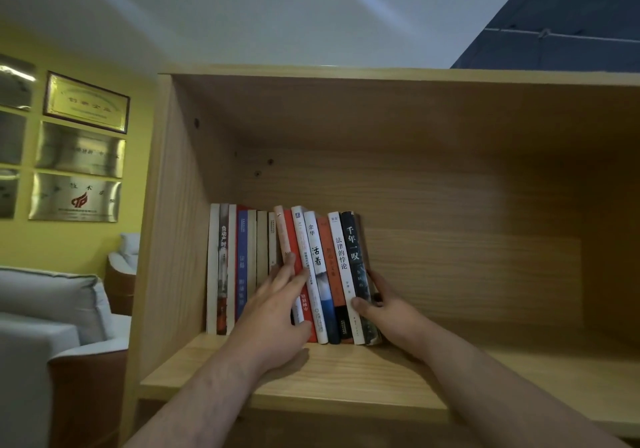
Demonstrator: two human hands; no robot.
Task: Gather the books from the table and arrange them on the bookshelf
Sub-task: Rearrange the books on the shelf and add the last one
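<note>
A row of several books (277, 239) stands at the left end of a wooden bookshelf (346, 371) compartment. The left ones are upright; the right ones lean left. My left hand (273, 312) lies with straight fingers against the spines of the leaning red and white books. My right hand (388, 305) holds the outermost black book (355, 250), thumb on its spine and fingers behind its right cover.
The shelf compartment to the right of the books is bare wood. A yellow wall with framed plaques (83, 149) is at the left. Below them stands a grey-white sofa (45, 309). A dark blue cabinet (561, 31) rises at the top right.
</note>
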